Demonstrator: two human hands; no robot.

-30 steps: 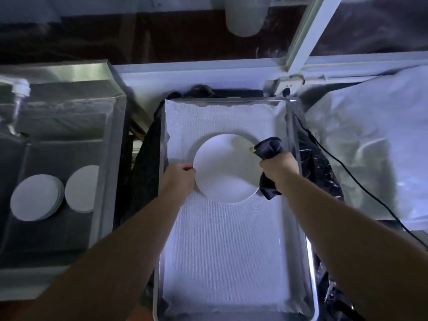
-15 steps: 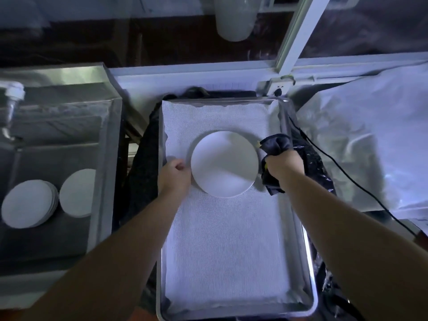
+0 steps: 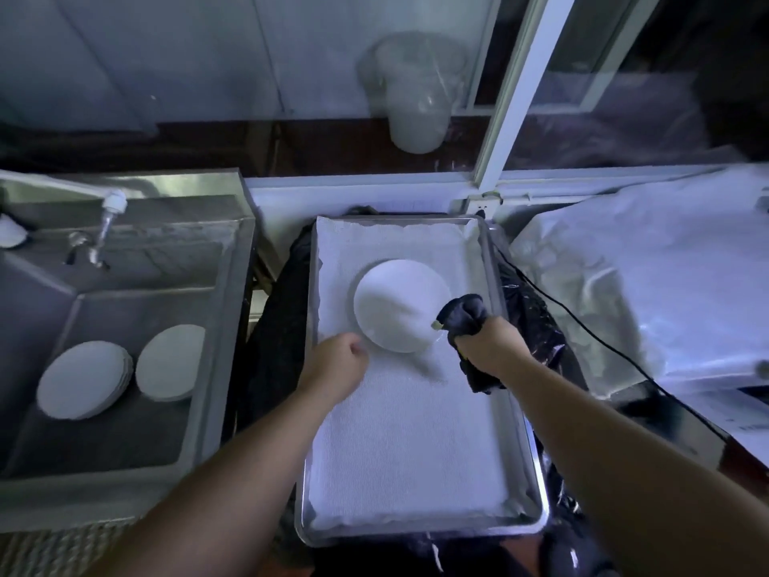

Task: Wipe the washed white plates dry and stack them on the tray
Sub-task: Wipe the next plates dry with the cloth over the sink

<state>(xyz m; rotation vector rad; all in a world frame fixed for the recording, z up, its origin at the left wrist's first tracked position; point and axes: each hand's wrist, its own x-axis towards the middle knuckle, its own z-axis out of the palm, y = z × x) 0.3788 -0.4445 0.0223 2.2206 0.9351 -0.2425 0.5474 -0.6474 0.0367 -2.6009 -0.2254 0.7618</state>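
Steel counter under a window: a round white plate [image 3: 399,304] lies flat on the white-towel-lined metal tray [image 3: 516,414]. Right hand [image 3: 489,347] clutches a dark bunched cloth [image 3: 464,316] at the plate's rim; left hand [image 3: 335,362], loosely curled and holding nothing, hovers just beside it. More white plates [image 3: 85,383] wait in the steel sink [image 3: 216,326].

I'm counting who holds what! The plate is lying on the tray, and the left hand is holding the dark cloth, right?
Almost. The plate does lie on the tray, but the head view shows the dark cloth gripped by the right hand, not the left. The left hand is beside the plate, loosely curled and holding nothing.
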